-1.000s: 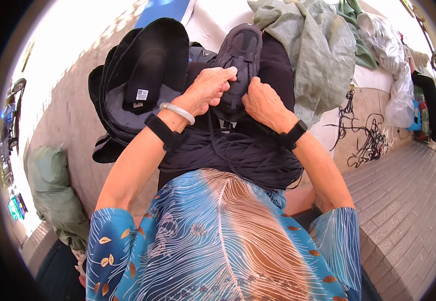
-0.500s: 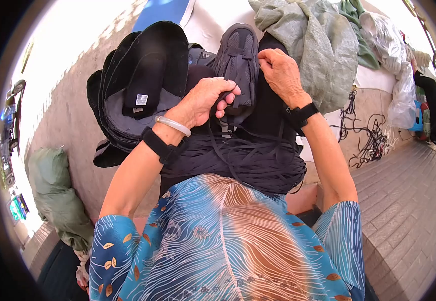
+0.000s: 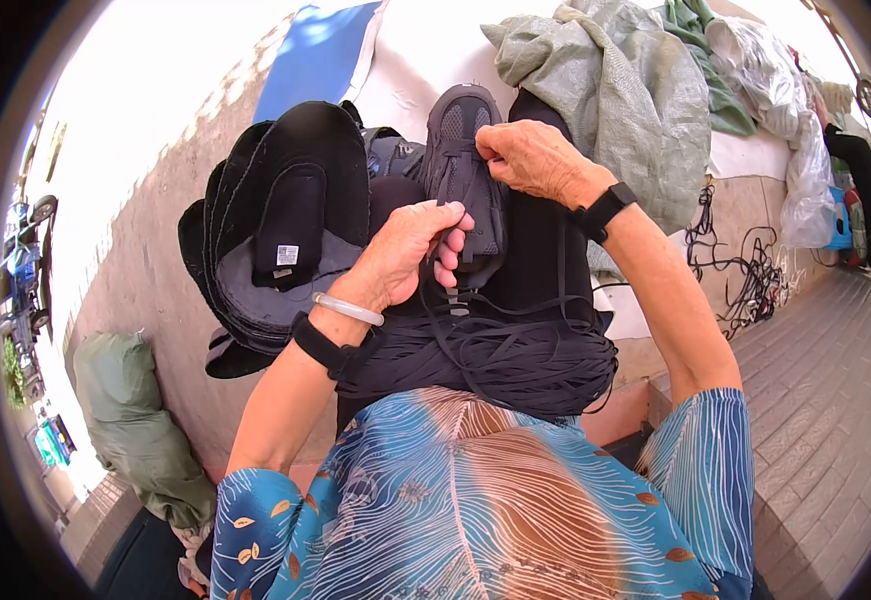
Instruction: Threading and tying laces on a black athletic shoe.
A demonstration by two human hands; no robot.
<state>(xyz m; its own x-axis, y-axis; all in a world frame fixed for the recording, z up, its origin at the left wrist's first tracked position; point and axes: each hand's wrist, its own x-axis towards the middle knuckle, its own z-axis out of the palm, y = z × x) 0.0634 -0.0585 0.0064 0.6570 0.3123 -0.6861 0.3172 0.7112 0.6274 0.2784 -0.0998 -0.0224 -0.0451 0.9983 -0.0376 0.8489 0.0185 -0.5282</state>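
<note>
Just above the middle of the frame the left hand [image 3: 410, 250] is curled round the side of a dark grey mesh shoe upper [image 3: 465, 175], fingers folded against its lower edge so that it is held upright on the lap. The right hand [image 3: 533, 160], coming in from the upper right, is pinched shut on the flat black lace [image 3: 470, 152] near the toe end of the upper, thumb and fingertips pressed together on it. The upper is soft and sock-like, a rounded oval with a knit, pitted weave and a darker band down its middle where the lacing runs; it sits at the upper centre of the picture, between the two hands. Each wrist wears a black band, and the left also carries a thin clear bangle [image 3: 348, 309]. Below the hands a thick coil of flat black laces [image 3: 495, 360] lies heaped across the lap in glossy, ribbon-like loops, one strand running up toward the shoe. To the left of centre is a stack of black foam insoles [image 3: 285, 220], matte and felted at the edges, fanned like overlapping petals. At the upper right lies a crumpled grey-green woven sack [image 3: 615, 90], coarse and creased, and at the lower left a dull green bundle [image 3: 140, 420].
</note>
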